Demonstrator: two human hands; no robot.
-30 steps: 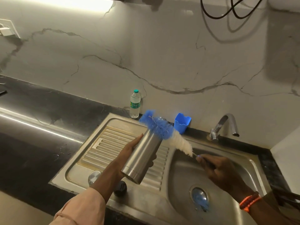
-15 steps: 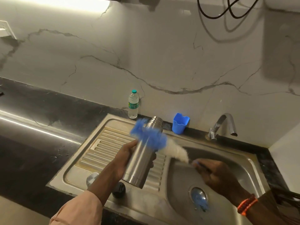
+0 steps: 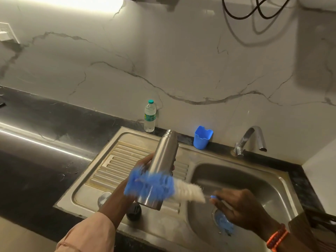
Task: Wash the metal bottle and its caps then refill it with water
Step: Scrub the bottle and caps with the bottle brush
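Observation:
My left hand (image 3: 142, 165) grips the metal bottle (image 3: 161, 160) around its middle, tilted with its open neck pointing up and away, above the sink's drainboard. My right hand (image 3: 234, 206) holds the handle of a bottle brush (image 3: 163, 187) whose blue and white bristles lie across the bottle's lower outside. A round metal cap (image 3: 103, 198) and a black cap (image 3: 134, 211) lie on the drainboard below the bottle.
The steel sink (image 3: 245, 180) has a basin at right with a blue object over its drain (image 3: 224, 222). A tap (image 3: 251, 139), a blue plastic cup (image 3: 202, 137) and a plastic water bottle (image 3: 149, 116) stand along the back. Black countertop (image 3: 45, 128) stretches left.
The brush has slid down the bottle's outside from the neck to near its base. The bottle now stands a little more upright in my left hand.

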